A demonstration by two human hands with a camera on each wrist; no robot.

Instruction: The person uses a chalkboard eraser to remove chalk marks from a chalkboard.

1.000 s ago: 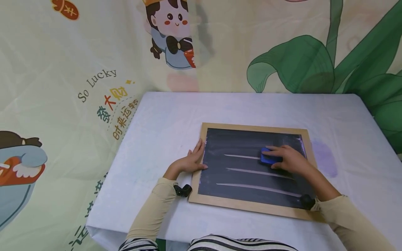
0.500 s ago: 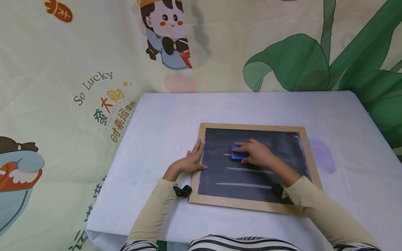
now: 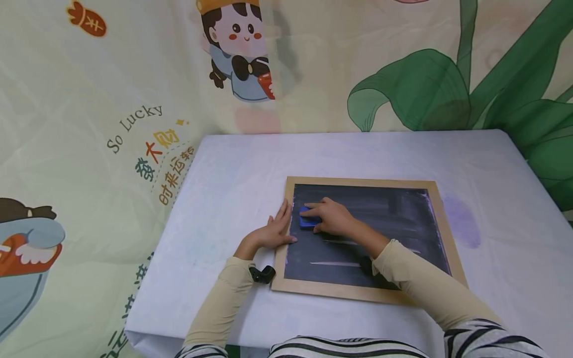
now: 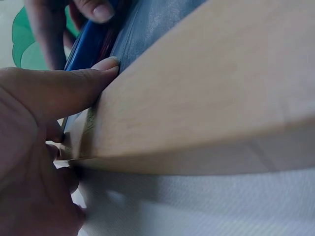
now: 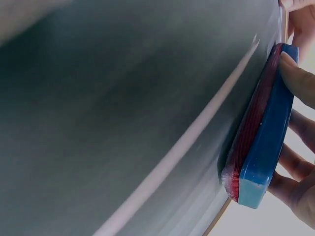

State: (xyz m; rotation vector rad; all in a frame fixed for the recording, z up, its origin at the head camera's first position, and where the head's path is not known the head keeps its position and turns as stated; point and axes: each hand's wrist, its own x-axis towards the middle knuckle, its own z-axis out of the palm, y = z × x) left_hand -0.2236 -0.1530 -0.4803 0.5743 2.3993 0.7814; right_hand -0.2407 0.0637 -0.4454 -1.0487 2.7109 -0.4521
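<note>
A chalkboard [image 3: 358,182] with a light wooden frame lies on the white-covered table. My right hand [image 3: 336,218] grips a blue chalkboard eraser [image 3: 308,223] near the board's left side; its red felt underside [image 5: 252,120] faces the board in the right wrist view. The fingers and thumb hold the eraser by its blue back. My left hand [image 3: 267,234] holds the left side of the frame, the thumb over the wood and the fingers along the outer edge. Below the eraser run two pale chalk lines, the lower line [image 3: 333,264] partly hidden by the right arm.
The white table cover [image 3: 233,199] has a purple stain [image 3: 462,221] to the right of the board. Behind the table hangs a printed backdrop [image 3: 313,64] with cartoon figures and green leaves. A black wrist camera [image 3: 262,274] sits beside the frame's lower left corner.
My right hand has swept the eraser leftward across the board, and the top chalk line is gone from where it passed. The left hand stays at the frame's left edge.
</note>
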